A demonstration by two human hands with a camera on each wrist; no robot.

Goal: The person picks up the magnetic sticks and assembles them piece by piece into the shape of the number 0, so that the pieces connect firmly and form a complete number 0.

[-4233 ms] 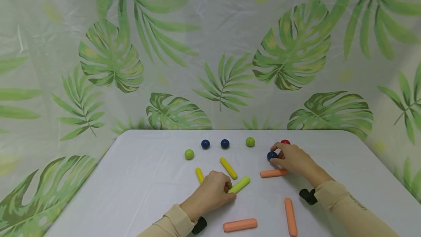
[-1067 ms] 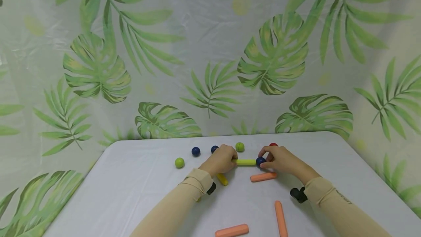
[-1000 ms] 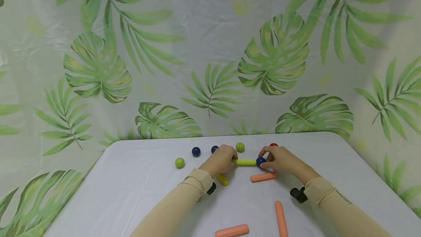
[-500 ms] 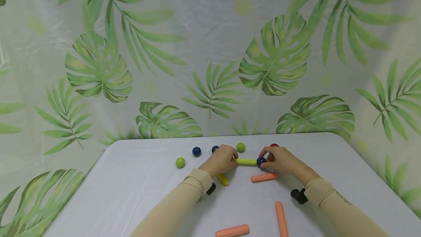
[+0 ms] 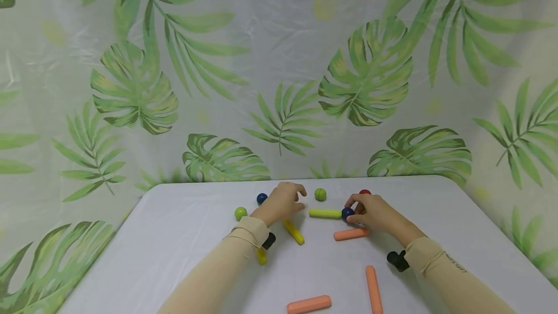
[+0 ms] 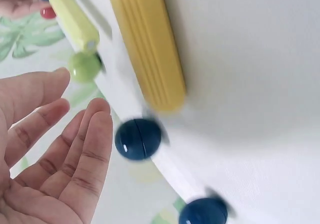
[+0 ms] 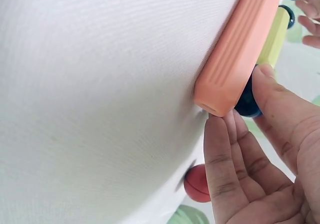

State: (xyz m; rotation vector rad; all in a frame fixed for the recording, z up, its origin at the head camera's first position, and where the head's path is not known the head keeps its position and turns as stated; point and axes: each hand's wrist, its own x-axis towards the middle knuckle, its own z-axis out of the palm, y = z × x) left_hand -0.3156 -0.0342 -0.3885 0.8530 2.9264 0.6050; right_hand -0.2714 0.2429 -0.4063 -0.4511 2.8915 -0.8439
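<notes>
My right hand (image 5: pixel 378 213) pinches a dark blue ball (image 5: pixel 347 213) between thumb and fingers. Against that ball's left side lies the end of a yellow-green stick (image 5: pixel 325 213). My left hand (image 5: pixel 281 202) is just left of the stick, fingers spread apart and holding nothing. In the left wrist view, a dark blue ball (image 6: pixel 138 139) sits beyond its fingertips, with another blue ball (image 6: pixel 203 213) farther off. A ribbed orange stick (image 7: pixel 237 49) lies close to the right fingers, and a red ball (image 7: pixel 197 183) is behind them.
On the white table (image 5: pixel 165 251) a green ball (image 5: pixel 320 194) stands near the back edge, another green ball (image 5: pixel 240 213) to the left. Two yellow sticks, one yellow stick (image 5: pixel 293 232) plainer to see, lie by the left forearm. Two more orange sticks, including a front one (image 5: pixel 309 304), lie nearer.
The left hand carried the yellow-green stick to the right hand's blue ball, then let go and drew back left. The right hand keeps its pinch on the ball.
</notes>
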